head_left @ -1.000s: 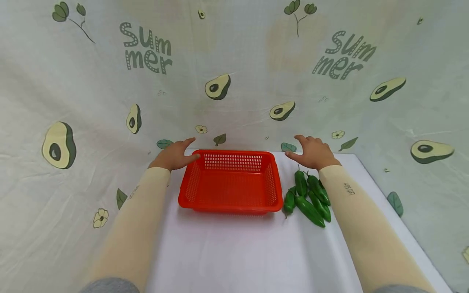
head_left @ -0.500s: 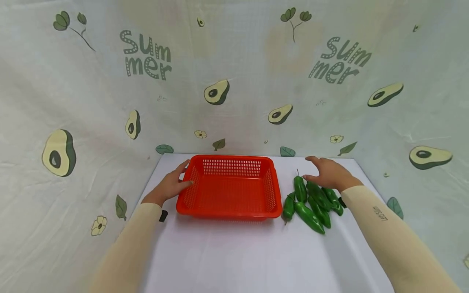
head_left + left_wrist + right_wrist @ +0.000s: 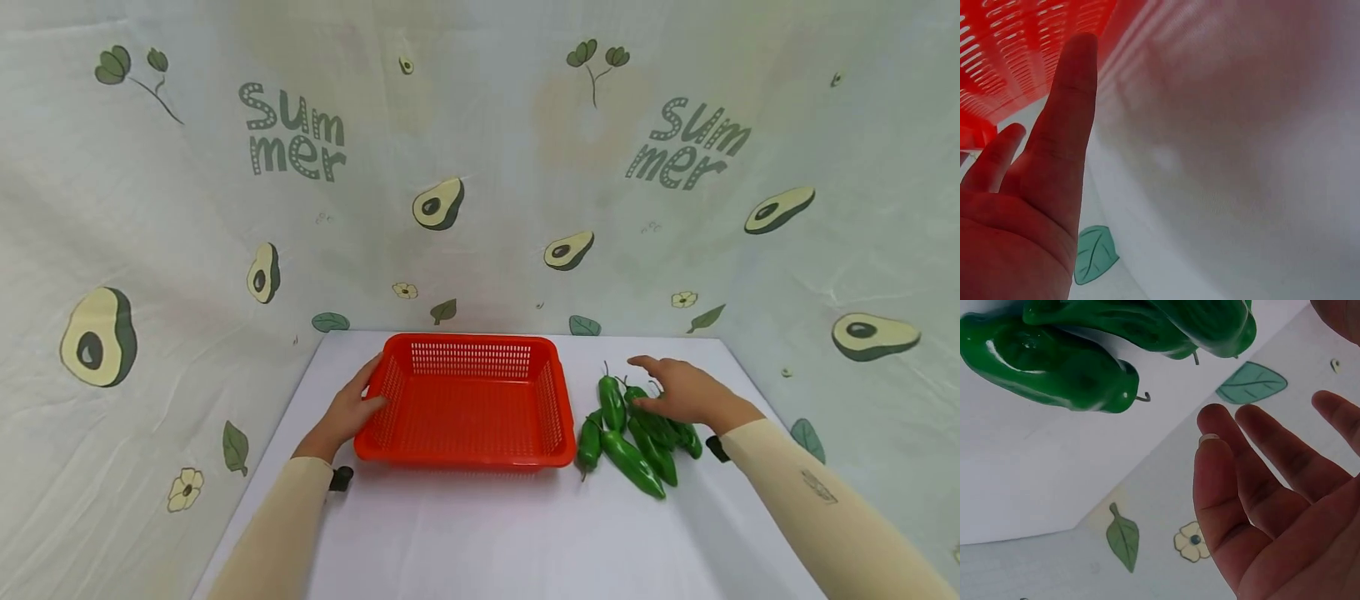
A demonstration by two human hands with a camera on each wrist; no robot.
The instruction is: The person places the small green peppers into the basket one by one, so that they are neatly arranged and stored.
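A red plastic basket (image 3: 465, 459) with slotted walls sits on the white table. My left hand (image 3: 347, 418) is at its left side, thumb overlapping the rim and the other fingers along the outer wall. The left wrist view shows that thumb extended against the slotted basket wall (image 3: 1019, 47). Several green peppers (image 3: 633, 463) lie in a pile right of the basket. Over the back right of this pile hovers my right hand (image 3: 693, 395), fingers spread and nothing in it. In the right wrist view the peppers (image 3: 1054, 369) show apart from the fingers.
The white table (image 3: 465, 542) reaches back to a hanging cloth (image 3: 480, 125) printed with avocados, leaves and lettering. This cloth also closes in the left and right sides. A small black device (image 3: 341, 478) is under the left wrist.
My left hand has come nearer from the basket's far left corner to its left side. My right hand has shifted right and down over the peppers. The head view has tilted up slightly.
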